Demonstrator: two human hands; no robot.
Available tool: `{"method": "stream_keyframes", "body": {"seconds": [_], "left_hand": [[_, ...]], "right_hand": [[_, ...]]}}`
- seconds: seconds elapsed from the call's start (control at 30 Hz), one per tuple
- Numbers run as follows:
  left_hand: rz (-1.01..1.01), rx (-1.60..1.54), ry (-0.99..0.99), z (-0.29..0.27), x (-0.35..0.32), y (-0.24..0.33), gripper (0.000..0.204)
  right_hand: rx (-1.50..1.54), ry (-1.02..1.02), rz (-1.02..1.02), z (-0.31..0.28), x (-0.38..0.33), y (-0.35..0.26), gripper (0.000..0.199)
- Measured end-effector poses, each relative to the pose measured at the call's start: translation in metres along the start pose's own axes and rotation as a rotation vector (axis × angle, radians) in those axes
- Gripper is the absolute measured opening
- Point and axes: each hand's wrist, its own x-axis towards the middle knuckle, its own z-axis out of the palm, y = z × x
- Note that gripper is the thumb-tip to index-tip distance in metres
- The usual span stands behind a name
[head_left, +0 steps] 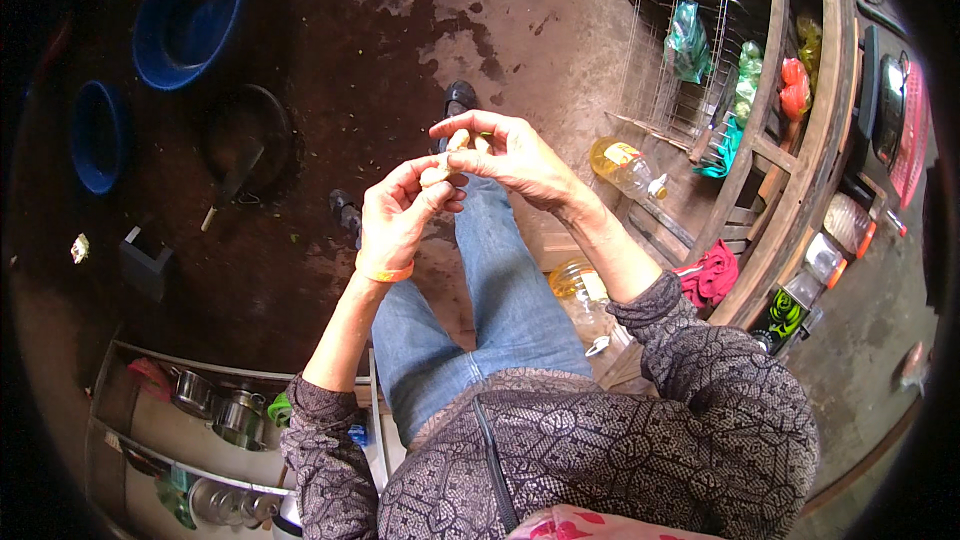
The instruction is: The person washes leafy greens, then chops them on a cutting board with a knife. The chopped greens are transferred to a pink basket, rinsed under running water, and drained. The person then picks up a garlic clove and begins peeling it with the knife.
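Observation:
Both hands meet in front of my knees around small pale, cream-coloured lumps, which look like garlic cloves. My left hand [396,218], with an orange band at the wrist, pinches one pale clove [434,177] between thumb and fingertips. From the right, my right hand [520,162] has its thumb and fingertips on the same clove. More pale pieces [482,145] show within its curled fingers. The fingers partly cover the pieces, so their full shape is hidden.
Two blue basins [188,15] and a dark round pan [247,140] with a knife [233,175] lie on the wet floor at left. A wooden rack [745,230] with oil bottles [622,162] stands at right. Pots [240,418] fill a shelf at lower left.

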Motion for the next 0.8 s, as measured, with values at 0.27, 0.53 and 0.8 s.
{"method": "stream_keyframes", "body": {"seconds": [0.27, 0.53, 0.8], "left_hand": [[0.039, 0.063, 0.179, 0.026, 0.011, -0.010, 0.024], [0.016, 0.096, 0.306, 0.072, 0.064, -0.034, 0.029], [-0.108, 0.193, 0.389, 0.032, 0.074, -0.072, 0.034]], "right_hand": [[-0.129, 0.224, -0.140, -0.004, -0.011, 0.014, 0.022], [-0.370, 0.677, -0.498, -0.051, -0.011, 0.043, 0.018], [-0.580, 1.606, -0.772, -0.395, -0.067, -0.022, 0.016]]}}
